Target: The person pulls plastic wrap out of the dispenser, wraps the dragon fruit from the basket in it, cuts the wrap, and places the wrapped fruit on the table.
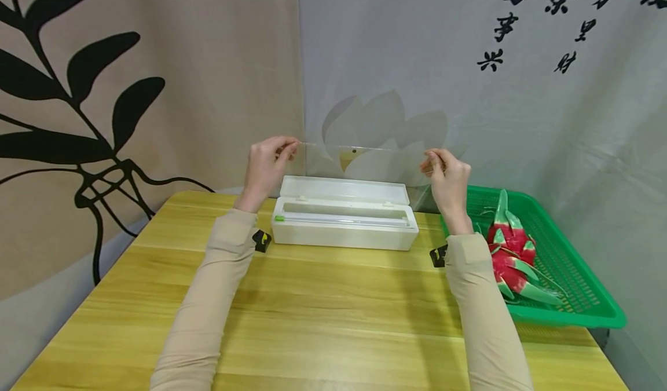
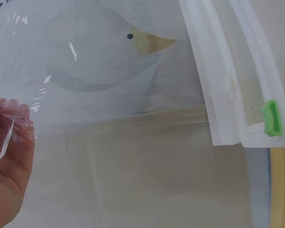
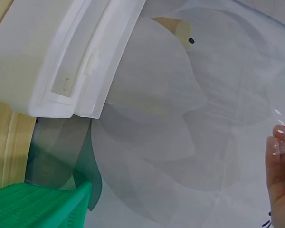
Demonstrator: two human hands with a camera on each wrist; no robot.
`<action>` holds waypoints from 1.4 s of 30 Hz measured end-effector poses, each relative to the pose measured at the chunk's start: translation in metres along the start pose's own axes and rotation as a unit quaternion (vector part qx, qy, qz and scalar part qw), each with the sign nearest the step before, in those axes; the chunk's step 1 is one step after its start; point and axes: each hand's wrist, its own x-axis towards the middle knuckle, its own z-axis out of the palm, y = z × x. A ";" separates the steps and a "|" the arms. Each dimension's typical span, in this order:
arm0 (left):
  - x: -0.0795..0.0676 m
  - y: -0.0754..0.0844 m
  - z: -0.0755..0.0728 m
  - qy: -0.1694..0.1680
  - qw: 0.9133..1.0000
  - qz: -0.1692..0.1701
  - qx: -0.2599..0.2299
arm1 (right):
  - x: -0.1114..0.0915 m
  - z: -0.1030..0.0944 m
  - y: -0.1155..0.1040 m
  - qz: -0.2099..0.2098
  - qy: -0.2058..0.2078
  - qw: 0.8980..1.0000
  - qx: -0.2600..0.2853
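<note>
Clear film: above white box, far side of tabletop | left hand, right hand: each pinching its top edge | likely light, limp, clingy, easily torn; best gripped at corners

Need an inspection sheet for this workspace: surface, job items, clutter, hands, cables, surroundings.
Surface: wood-grain table.
Job's things: clear film stretched between both hands; white box on the table, lid open.
Clutter: green basket at right, holding dragon fruit; seems to overhang the table's right edge.
Hands: left hand and right hand each pinch the film, above the table.
Cables: nothing seen.
Surroundings: beige backdrop with black leaf print; grey backdrop with black characters.
</note>
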 end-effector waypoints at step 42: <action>0.023 0.022 -0.018 0.039 0.999 0.014 -0.007 | 0.024 -0.017 -0.029 -0.026 0.041 0.999 -0.019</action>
